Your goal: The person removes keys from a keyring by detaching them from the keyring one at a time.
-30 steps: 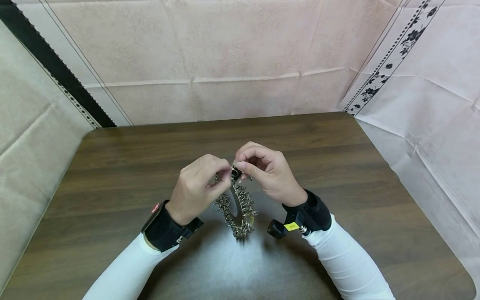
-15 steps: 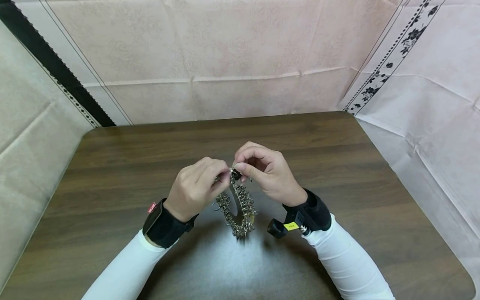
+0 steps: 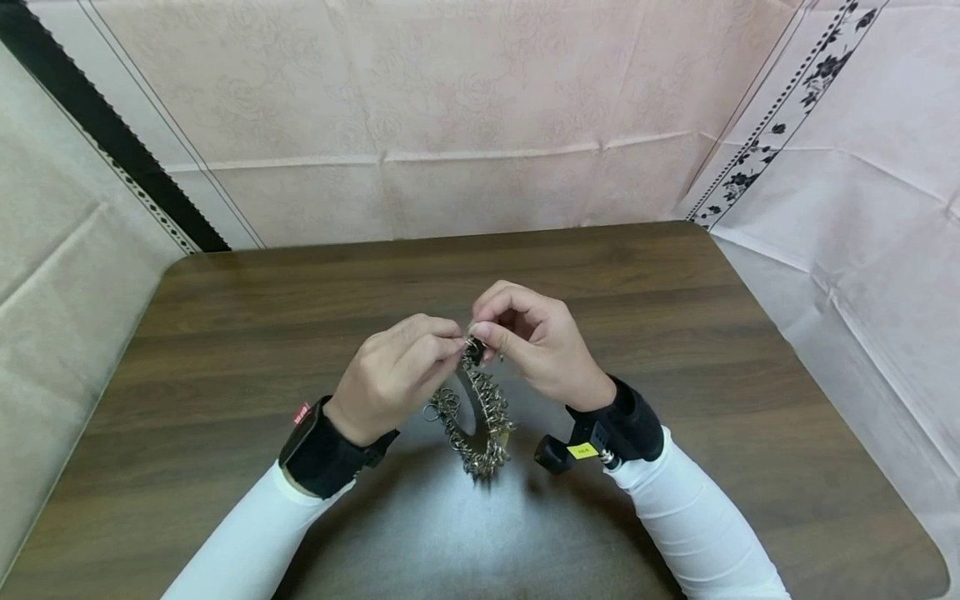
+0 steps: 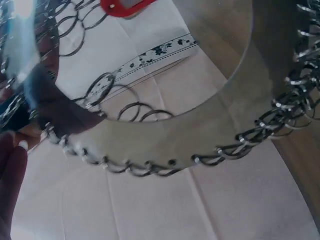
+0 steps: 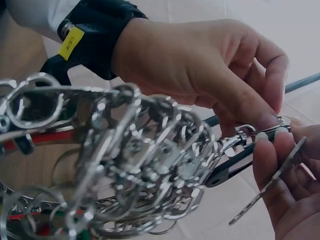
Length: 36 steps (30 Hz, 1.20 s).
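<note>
In the head view, a flat ring-shaped metal plate [image 3: 480,417] hangs upright between both hands, crowded with small metal rings and clasps. The left wrist view shows its plate [image 4: 200,132] close up, with links threaded through holes along the edge. My right hand [image 3: 536,342] pinches a small metal clasp [image 5: 241,131] at the top between thumb and bent fingers. Against those fingertips, my left hand [image 3: 397,367] pinches the same spot from the other side. A black piece [image 3: 474,350] sits just under the fingertips. The exact bit between them is hidden.
The plate hangs over a brown wood-grain table [image 3: 262,400]. Pale cloth [image 3: 465,108] rises behind the table and along both sides. A red clip [image 4: 125,6] shows inside the plate's opening in the left wrist view. Black straps with cameras [image 3: 555,457] sit on both wrists.
My left hand first dips slightly, then its fingers move up against the right fingertips and lie closer together. The black piece has turned a little. My right hand stays nearly still.
</note>
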Available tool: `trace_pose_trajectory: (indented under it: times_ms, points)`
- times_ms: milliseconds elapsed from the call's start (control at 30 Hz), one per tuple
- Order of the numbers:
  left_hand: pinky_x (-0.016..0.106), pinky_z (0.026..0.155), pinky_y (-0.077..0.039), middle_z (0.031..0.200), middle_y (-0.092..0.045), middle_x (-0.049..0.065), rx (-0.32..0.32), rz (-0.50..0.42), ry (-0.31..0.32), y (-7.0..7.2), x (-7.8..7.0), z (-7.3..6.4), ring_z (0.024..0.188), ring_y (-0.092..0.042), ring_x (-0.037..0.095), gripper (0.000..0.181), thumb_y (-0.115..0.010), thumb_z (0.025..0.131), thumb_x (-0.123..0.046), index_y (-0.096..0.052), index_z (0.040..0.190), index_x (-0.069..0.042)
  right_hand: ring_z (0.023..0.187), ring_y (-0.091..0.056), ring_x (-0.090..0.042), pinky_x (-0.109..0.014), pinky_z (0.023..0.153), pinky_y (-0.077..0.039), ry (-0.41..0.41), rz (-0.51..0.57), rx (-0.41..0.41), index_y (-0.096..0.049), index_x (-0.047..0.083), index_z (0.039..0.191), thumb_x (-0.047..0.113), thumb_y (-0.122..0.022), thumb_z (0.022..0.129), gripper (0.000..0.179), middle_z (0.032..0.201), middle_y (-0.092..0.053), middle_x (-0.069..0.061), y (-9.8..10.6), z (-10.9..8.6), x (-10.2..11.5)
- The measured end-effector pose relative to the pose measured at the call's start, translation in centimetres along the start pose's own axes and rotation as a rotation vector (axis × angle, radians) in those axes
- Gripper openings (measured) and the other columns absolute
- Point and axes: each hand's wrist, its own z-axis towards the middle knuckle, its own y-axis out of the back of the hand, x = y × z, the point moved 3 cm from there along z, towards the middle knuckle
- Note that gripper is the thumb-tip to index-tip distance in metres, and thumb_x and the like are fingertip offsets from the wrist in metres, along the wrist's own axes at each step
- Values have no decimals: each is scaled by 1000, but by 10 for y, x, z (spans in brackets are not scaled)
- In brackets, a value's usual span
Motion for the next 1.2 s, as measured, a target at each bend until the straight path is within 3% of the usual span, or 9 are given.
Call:
trace_pose_trajectory:
  times_ms: [167, 300, 433, 533, 700, 767, 867, 1000, 1200]
  points:
    - [23, 79, -53, 91, -65, 11, 52, -81, 70, -1, 2, 0, 84, -64, 18, 6, -62, 88, 3, -60, 93, 1, 67, -53, -24, -36, 57, -50, -32, -34, 21, -59, -4, 93, 6, -60, 92, 10, 91, -56, -6, 6, 1, -3]
    - [23, 77, -53, 92, -66, 8, 95, -128, 142, -2, 1, 0, 85, -63, 14, 17, -66, 85, 2, -61, 101, -1, 71, -50, -25, -29, 61, -45, -39, -52, 38, -60, -2, 94, 7, -60, 92, 10, 91, -56, -6, 9, 3, -4]
    - [23, 73, -52, 94, -68, 8, 95, -180, 202, -4, 1, 0, 85, -63, 12, 26, -67, 83, 4, -63, 108, -1, 77, -49, -22, -30, 65, -42, -33, -51, 60, -59, -1, 98, 11, -58, 94, 13, 92, -55, -8, 10, 3, -7]
    - [22, 68, -50, 94, -68, 9, 79, -201, 257, -5, 2, 0, 84, -61, 11, 25, -67, 83, 3, -67, 108, -1, 80, -52, -20, -32, 69, -45, -5, -141, 26, -59, 1, 98, 9, -59, 93, 9, 95, -56, -6, 11, 4, -9]
    - [21, 67, -48, 93, -67, 8, 60, -194, 365, -5, 4, 0, 83, -59, 11, 17, -66, 86, 0, -69, 102, -1, 81, -52, -14, -32, 68, -45, 55, -361, -108, -60, 5, 92, 8, -62, 91, 4, 93, -56, -2, 13, 5, -1]
    - [20, 70, -48, 92, -67, 8, 42, -194, 403, -4, 6, -1, 84, -60, 11, 14, -65, 87, -2, -69, 101, -1, 77, -50, -12, -31, 64, -43, 75, -418, -111, -61, 5, 91, 9, -61, 92, 4, 88, -56, -1, 12, 4, 3]
    - [20, 71, -48, 91, -67, 8, 9, -197, 450, -3, 8, -1, 84, -60, 12, 13, -65, 88, -3, -69, 100, -1, 73, -49, -10, -29, 62, -43, 87, -470, -50, -62, 7, 89, 12, -61, 93, 6, 82, -56, 1, 9, 3, 8]
    - [21, 71, -49, 91, -67, 7, -25, -183, 463, -2, 9, -1, 83, -60, 11, 13, -65, 88, -3, -69, 100, -2, 71, -50, -7, -28, 60, -45, 67, -525, 14, -61, 8, 90, 15, -62, 92, 7, 81, -58, 2, 6, 2, 10]
    - [23, 73, -52, 93, -68, 8, -48, -169, 413, -2, 7, 0, 86, -63, 13, 16, -67, 84, 1, -69, 100, -1, 75, -57, -5, -26, 66, -50, 44, -535, 33, -64, 6, 94, 14, -63, 92, 9, 87, -66, 0, 4, 2, 8]
